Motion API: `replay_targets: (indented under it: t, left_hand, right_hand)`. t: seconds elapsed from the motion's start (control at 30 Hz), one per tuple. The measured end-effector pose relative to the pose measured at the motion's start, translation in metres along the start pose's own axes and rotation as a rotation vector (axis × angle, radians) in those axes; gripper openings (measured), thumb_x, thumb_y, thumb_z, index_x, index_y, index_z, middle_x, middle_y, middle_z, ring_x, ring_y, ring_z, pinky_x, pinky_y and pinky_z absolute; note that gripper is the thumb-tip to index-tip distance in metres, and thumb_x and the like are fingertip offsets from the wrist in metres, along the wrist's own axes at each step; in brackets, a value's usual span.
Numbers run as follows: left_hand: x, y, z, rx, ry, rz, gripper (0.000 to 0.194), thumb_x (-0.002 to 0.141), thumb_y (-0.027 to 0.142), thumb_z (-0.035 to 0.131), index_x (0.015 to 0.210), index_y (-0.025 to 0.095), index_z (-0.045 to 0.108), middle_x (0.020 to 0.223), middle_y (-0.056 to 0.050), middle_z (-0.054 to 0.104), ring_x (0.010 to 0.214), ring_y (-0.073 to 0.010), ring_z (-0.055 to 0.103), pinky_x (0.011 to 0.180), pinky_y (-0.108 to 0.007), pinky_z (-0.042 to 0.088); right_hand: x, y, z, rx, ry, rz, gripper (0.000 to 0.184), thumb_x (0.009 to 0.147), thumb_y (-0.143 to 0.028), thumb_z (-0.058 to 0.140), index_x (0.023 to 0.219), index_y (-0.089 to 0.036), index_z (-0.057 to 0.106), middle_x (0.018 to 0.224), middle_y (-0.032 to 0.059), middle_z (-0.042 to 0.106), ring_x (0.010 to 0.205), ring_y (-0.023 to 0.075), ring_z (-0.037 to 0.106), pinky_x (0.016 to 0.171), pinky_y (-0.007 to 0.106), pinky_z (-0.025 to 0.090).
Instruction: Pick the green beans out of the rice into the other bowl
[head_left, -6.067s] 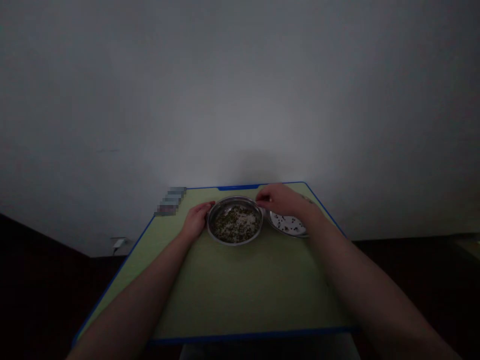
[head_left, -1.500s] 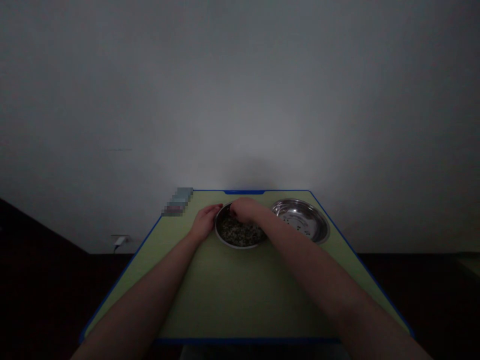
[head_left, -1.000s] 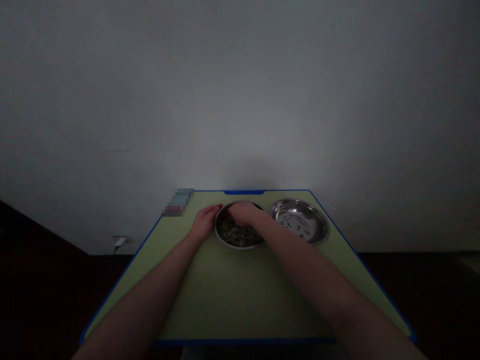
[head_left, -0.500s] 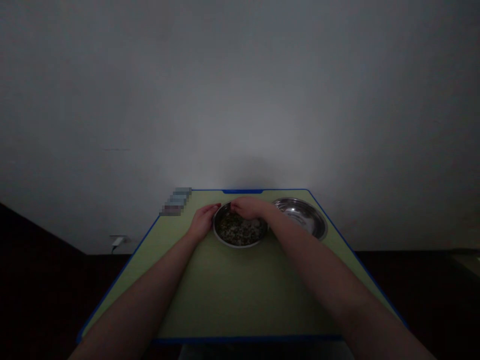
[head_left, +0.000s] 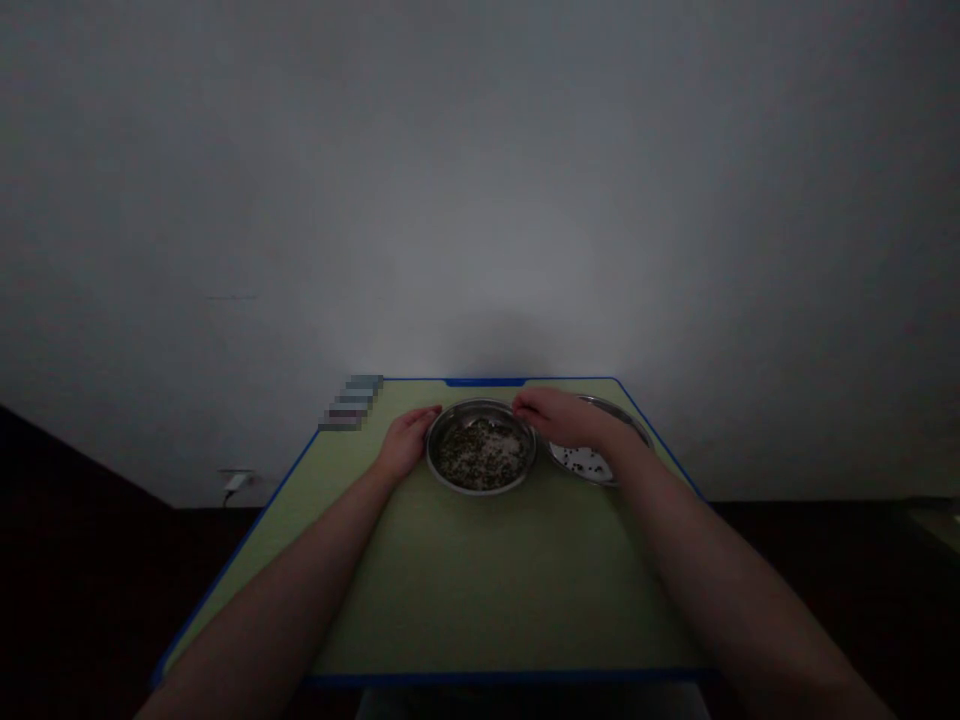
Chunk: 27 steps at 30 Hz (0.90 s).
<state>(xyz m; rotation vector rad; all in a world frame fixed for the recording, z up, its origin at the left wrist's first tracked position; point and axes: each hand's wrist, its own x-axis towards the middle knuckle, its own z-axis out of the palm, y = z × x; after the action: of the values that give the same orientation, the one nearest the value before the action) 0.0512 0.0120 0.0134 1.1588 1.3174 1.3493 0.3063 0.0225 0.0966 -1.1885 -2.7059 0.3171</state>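
Two shiny bowls sit on the far half of a green desk (head_left: 480, 580). The left bowl (head_left: 484, 491) is near the middle, and it has a mix (head_left: 484, 455) of little green and dark beans and pale grains in it. The right bowl (head_left: 626, 415) is just beside it, with a few dark beans (head_left: 581, 467) spread over its bottom.

The left hand (head_left: 405, 440) is at the left side of the left bowl, with its fingers by the rim. I cannot tell if it is gripping the bowl or just resting on it. The right hand (head_left: 559, 415) is up over the far right rim of the left bowl, and it hides part of the right bowl. Its fingers are bent in close together, but I cannot tell if they have a bean between them.

At the far left of the desk is a blurred thing (head_left: 351, 403). Behind the desk is a plain wall (head_left: 480, 200), with a white plug (head_left: 237, 482) low down on the left.
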Motion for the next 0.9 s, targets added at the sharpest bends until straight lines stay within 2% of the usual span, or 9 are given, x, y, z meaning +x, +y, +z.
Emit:
replay_targets:
  t: [0.17, 0.33, 0.67, 0.9]
  left_hand:
    - [0.001, -0.001, -0.001, -0.007, 0.005, -0.022, 0.043, 0.059, 0.044, 0.066, 0.088, 0.014, 0.07, 0.082, -0.008, 0.072, 0.08, -0.0247, 0.064, 0.077, -0.036, 0.049]
    - [0.003, -0.004, -0.003, -0.015, 0.0, -0.028, 0.048, 0.058, 0.046, 0.068, 0.092, 0.013, 0.069, 0.087, -0.008, 0.072, 0.083, -0.0241, 0.064, 0.082, -0.036, 0.047]
    - [-0.002, 0.002, -0.005, 0.059, 0.026, -0.036, 0.05, 0.058, 0.049, 0.068, 0.094, 0.014, 0.069, 0.082, -0.007, 0.072, 0.077, -0.0238, 0.065, 0.074, -0.034, 0.05]
    - [-0.003, 0.004, -0.006, 0.103, 0.008, -0.016, 0.051, 0.059, 0.052, 0.067, 0.093, 0.014, 0.07, 0.09, -0.008, 0.071, 0.087, -0.0248, 0.064, 0.083, -0.035, 0.048]
  right_hand:
    - [-0.053, 0.038, -0.003, 0.034, 0.075, 0.175, 0.024, 0.089, -0.025, 0.035, 0.095, -0.018, 0.058, 0.095, 0.009, 0.063, 0.085, 0.0169, 0.055, 0.074, 0.026, 0.039]
    - [-0.081, 0.06, 0.005, 0.095, 0.143, 0.232, 0.022, 0.087, -0.023, 0.036, 0.091, -0.017, 0.056, 0.092, 0.0083, 0.062, 0.083, 0.0161, 0.055, 0.073, 0.026, 0.04]
    - [-0.086, 0.067, 0.01, 0.008, 0.073, 0.201, 0.021, 0.085, -0.025, 0.044, 0.082, -0.017, 0.063, 0.082, 0.006, 0.065, 0.075, 0.0148, 0.056, 0.066, 0.024, 0.038]
    - [-0.086, 0.071, 0.013, 0.035, 0.098, 0.171, 0.02, 0.083, -0.024, 0.047, 0.087, -0.017, 0.065, 0.087, 0.0065, 0.066, 0.081, 0.017, 0.057, 0.071, 0.026, 0.04]
